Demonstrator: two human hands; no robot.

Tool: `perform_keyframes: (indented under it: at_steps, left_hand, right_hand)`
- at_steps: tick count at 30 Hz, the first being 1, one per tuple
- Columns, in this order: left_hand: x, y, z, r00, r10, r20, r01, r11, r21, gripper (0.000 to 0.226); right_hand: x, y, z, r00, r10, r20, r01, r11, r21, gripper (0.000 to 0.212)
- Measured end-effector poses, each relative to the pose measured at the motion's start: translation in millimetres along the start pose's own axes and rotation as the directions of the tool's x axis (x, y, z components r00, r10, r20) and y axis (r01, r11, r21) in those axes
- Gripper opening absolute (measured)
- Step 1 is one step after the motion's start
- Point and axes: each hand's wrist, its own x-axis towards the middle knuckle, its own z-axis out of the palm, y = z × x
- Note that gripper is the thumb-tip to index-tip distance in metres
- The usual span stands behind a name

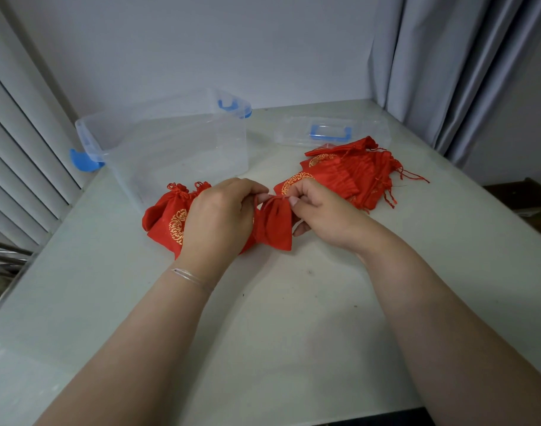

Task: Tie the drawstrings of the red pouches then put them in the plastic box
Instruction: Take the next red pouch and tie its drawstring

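Note:
A small red pouch [275, 224] hangs between my hands above the table, its mouth gathered tight. My left hand [220, 216] pinches the drawstring at the left of the pouch's neck, and my right hand [318, 207] pinches the string at the right. Tied red pouches with gold prints [167, 222] lie under and left of my left hand. A pile of flat, untied red pouches [349, 173] lies behind my right hand. The clear plastic box [171, 142] with blue clips stands open at the back left, with nothing visible inside.
The box's clear lid [330, 132] with a blue handle lies at the back right, behind the pile. The white table [278, 318] ends at a wall behind, shutters on the left and a grey curtain [447, 72] on the right.

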Motion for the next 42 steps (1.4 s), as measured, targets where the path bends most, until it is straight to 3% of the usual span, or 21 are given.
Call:
perform_keyframes:
  at_steps: [4, 8, 11, 14, 18, 21, 24, 26, 29, 31, 34, 36, 38, 42]
  left_hand:
    - [1, -2, -3, 0.993, -0.115, -0.013, 0.114, 0.992, -0.062, 0.019]
    - [2, -4, 0, 0.991, -0.118, 0.060, 0.125, 0.985, -0.122, 0.018]
    - [1, -3, 1, 0.995, 0.003, 0.099, 0.010, 0.990, -0.139, 0.010]
    - [1, -1, 1, 0.986, 0.121, 0.116, -0.107, 0.987, -0.124, 0.013]
    - [0, 0, 1, 0.978, 0.192, 0.079, -0.182, 0.976, -0.121, 0.014]
    - [0, 0, 1, 0.983, 0.182, 0.016, -0.179, 0.977, -0.120, 0.009]
    - [0, 4, 0, 0.993, 0.118, -0.030, -0.121, 0.976, -0.180, 0.010]
    - [-1, 9, -1, 1.000, -0.011, 0.012, 0.014, 0.957, -0.289, 0.012]
    - [-1, 13, -2, 0.967, -0.202, 0.157, 0.248, 0.885, -0.394, 0.023]
    - [2, 14, -3, 0.929, -0.284, 0.238, 0.366, 0.804, -0.469, 0.018]
    - [4, 13, 0, 0.865, -0.402, 0.301, 0.501, 0.658, -0.562, 0.008]
    - [4, 12, 2, 0.807, -0.486, 0.334, 0.575, 0.523, -0.629, 0.016]
    - [5, 9, 3, 0.771, -0.524, 0.362, 0.615, 0.466, -0.636, 0.019]
    - [5, 2, 3, 0.714, -0.543, 0.443, 0.689, 0.433, -0.580, 0.033]
  right_hand:
    - [-5, -1, -2, 0.990, 0.002, 0.138, 0.021, 0.986, -0.164, 0.019]
    - [-6, -5, -4, 0.991, 0.047, 0.126, -0.031, 0.992, -0.123, 0.015]
    - [-3, -6, -3, 0.984, 0.157, 0.085, -0.170, 0.966, 0.193, 0.020]
    - [-2, -4, -1, 0.962, 0.192, 0.195, -0.267, 0.811, 0.520, 0.023]
    - [0, -3, -2, 0.954, 0.183, 0.239, -0.298, 0.689, 0.661, 0.022]
    - [2, -2, 0, 0.974, 0.162, 0.157, -0.222, 0.804, 0.551, 0.025]
    - [0, 0, 4, 0.993, 0.092, 0.080, -0.103, 0.984, 0.146, 0.018]
    - [-1, 0, 6, 0.999, 0.005, 0.035, -0.001, 0.991, -0.133, 0.007]
    - [0, 3, 5, 0.988, -0.140, -0.064, 0.105, 0.916, -0.388, 0.007]
    - [1, 4, 6, 0.976, -0.184, -0.120, 0.126, 0.915, -0.384, 0.006]
    - [3, 0, 12, 0.987, -0.014, -0.162, 0.025, 0.998, 0.064, 0.017]
    - [3, -4, 15, 0.989, 0.104, -0.107, -0.069, 0.955, 0.289, 0.018]
    - [2, -1, 18, 0.993, 0.059, -0.102, -0.036, 0.976, 0.215, 0.018]
    - [0, 1, 23, 0.981, -0.168, -0.098, 0.151, 0.976, -0.160, 0.011]
